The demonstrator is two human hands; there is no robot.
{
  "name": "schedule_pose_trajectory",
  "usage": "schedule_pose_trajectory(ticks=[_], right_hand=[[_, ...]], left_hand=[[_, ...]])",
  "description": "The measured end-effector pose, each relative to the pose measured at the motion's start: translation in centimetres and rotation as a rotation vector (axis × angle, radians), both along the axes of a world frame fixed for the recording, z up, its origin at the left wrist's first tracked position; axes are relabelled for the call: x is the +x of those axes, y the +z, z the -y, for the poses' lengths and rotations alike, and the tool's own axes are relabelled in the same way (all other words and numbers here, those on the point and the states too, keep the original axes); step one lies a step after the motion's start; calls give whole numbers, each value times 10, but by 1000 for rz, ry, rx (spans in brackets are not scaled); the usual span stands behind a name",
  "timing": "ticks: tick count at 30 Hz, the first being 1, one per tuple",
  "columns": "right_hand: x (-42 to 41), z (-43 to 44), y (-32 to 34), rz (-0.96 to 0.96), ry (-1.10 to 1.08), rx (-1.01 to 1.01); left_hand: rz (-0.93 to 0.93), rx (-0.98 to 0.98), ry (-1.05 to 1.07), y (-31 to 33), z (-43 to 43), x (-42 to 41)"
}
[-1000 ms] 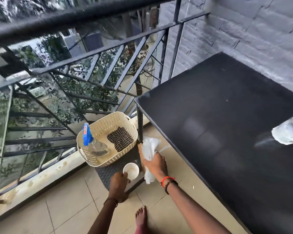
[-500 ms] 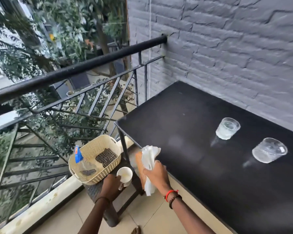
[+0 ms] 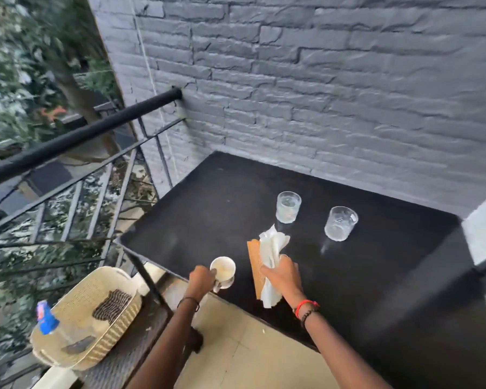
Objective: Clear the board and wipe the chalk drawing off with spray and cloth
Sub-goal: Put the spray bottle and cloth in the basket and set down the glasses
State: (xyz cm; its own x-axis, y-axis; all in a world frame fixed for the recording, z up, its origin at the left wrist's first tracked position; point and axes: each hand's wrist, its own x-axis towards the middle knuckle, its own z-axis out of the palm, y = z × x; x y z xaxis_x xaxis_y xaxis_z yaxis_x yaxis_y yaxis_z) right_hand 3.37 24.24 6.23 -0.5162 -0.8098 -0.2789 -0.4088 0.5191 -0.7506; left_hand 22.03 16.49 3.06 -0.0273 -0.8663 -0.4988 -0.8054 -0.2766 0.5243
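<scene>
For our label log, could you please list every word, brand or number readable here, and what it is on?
No text is readable.
Spray bottle in the basket: a reddish mark on its blue head, too blurred to read.
Cup, tissue and brown card: no print visible.

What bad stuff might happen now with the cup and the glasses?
1. The left hand holds the cup right at the board's near edge; a slip could drop it onto the tiles.
2. The right hand, gripping paper, is close to a glass; a careless sweep might knock it over.
</scene>
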Motion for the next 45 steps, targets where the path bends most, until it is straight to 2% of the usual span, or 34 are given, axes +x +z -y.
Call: schedule_pose_trajectory(ticks=[2, 10, 19, 29, 38, 45], right_hand=[[-27, -7, 1, -2, -69, 12], [-122, -26, -2, 6, -307, 18], [-208, -43, -5, -37, -552, 63], [-284, -55, -12, -78, -710, 49], [-330, -40, -22, -94, -724, 152], [-348, -34, -32, -109, -724, 191]], left_hand=[[-83, 14, -1, 0, 7, -31], [-144, 10, -227, -9, 30, -130], [-96, 76, -420, -35, 63, -218], [-116, 110, -386, -47, 75, -253], [-172, 163, -307, -54, 73, -260], [-189, 178, -334, -58, 76, -256]])
